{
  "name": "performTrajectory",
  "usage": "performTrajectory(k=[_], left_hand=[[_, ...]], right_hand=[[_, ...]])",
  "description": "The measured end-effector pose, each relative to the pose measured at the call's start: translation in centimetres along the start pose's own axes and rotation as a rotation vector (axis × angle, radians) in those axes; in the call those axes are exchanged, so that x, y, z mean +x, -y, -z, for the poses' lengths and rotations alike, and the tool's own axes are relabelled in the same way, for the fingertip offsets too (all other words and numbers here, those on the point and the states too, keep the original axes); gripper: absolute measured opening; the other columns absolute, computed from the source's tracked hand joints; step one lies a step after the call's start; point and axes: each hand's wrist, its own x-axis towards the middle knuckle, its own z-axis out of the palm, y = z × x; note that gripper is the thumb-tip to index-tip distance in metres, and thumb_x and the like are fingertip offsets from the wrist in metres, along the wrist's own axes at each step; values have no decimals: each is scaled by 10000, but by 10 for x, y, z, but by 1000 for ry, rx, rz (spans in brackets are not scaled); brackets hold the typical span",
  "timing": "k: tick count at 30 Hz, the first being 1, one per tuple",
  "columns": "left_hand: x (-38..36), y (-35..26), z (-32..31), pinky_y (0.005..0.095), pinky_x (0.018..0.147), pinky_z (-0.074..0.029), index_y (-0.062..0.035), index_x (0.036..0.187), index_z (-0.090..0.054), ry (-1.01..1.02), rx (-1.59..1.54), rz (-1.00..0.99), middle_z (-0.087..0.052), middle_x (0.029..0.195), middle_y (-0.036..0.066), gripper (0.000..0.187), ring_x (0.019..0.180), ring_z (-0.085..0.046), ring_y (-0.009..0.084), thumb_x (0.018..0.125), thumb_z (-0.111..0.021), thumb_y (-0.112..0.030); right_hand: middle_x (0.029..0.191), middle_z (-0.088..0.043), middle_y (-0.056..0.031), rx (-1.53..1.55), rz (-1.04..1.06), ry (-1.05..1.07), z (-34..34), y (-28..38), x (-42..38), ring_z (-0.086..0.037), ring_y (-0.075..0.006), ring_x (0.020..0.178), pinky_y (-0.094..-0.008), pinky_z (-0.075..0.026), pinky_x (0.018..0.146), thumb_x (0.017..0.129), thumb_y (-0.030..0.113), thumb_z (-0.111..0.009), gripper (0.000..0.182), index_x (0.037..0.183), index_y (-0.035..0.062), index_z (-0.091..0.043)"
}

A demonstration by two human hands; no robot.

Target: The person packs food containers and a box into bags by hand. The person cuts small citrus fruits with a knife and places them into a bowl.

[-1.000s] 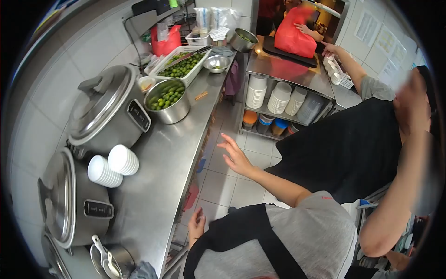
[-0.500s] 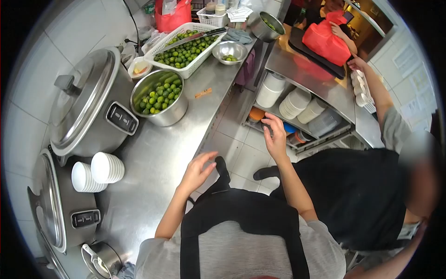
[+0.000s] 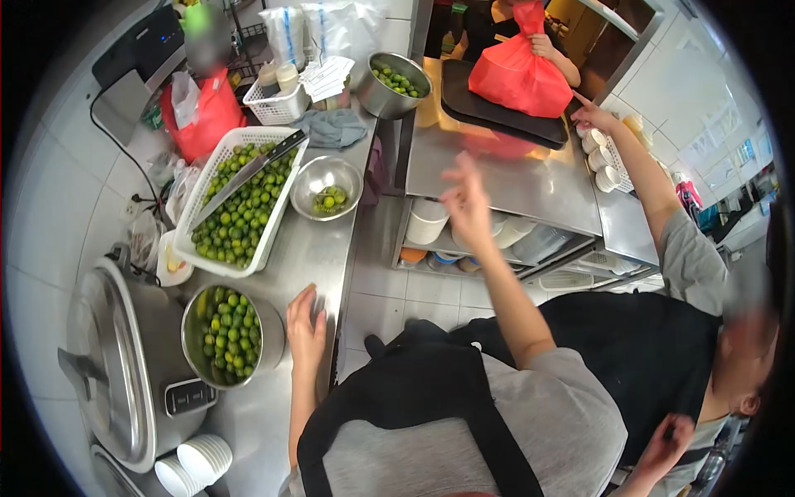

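Note:
My left hand [image 3: 306,331] is over the edge of the steel counter [image 3: 331,273], its fingers loosely apart and holding nothing I can see. Close by on its left stands a steel pot [image 3: 272,340] of small green limes [image 3: 230,331]. My right hand [image 3: 466,203] is raised in front of the steel pass counter [image 3: 530,186]; it is blurred, with fingers stretched forward and nothing visible in them. Beyond it, a red plastic bag [image 3: 522,79] rests on dark trays [image 3: 460,91], gripped at its neck by another person's hand [image 3: 542,47] at the hatch.
A white basket [image 3: 269,248] holds limes with a long knife [image 3: 248,174] across them. Beside it is a steel bowl [image 3: 346,207] with a few limes. At my right a co-worker [image 3: 613,356] reaches toward a rack of white cups [image 3: 607,178]. A rice cooker [image 3: 137,364] stands left.
My view has turned and come nearer the pass counter. My right hand has risen and reached forward; my left has moved to the counter beside the pot. The red bag stands more upright.

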Motion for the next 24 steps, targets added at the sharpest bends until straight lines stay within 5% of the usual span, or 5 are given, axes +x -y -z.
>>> performTrajectory(k=[2,4,10,16,24], left_hand=[[0,5,-6,396,963,-347,-11,1133,-529,-2,24,43,-497,1203,174,404,1126,-444,337,731,-562,-19],[6,3,-10,396,967,-346,-16,1141,-529,-41,104,129,-484,1216,174,424,1133,-441,338,719,-574,-7],[23,16,-34,397,959,-364,-11,1121,-537,-218,241,311,-496,1198,167,451,1127,-448,345,678,-621,10],[41,9,-50,397,902,-400,-21,1052,-564,-268,398,468,-532,1148,150,415,1061,-485,331,647,-649,14],[48,-1,-63,369,639,-445,-21,838,-603,-511,448,635,-570,789,124,92,719,-555,292,747,-617,-22]], right_hand=[[907,-591,-144,236,-21,-168,25,-28,64,-554,-120,623,-243,-486,552,811,25,-495,563,1331,11,-280],[837,-616,-170,273,-359,-168,61,-32,128,-556,-140,555,-237,-480,524,844,99,-468,556,1324,-40,-224],[906,-627,-225,528,-399,-303,76,-122,237,-550,-160,513,-259,-452,470,861,103,-479,561,1312,-63,-189],[816,-626,-106,490,-220,74,-12,-155,262,-489,-81,496,-220,-417,460,877,112,-480,359,1204,-28,-434],[888,-608,-70,105,-56,1207,-177,-133,192,-579,-109,687,-259,-490,635,867,186,-551,327,1151,29,-508]])
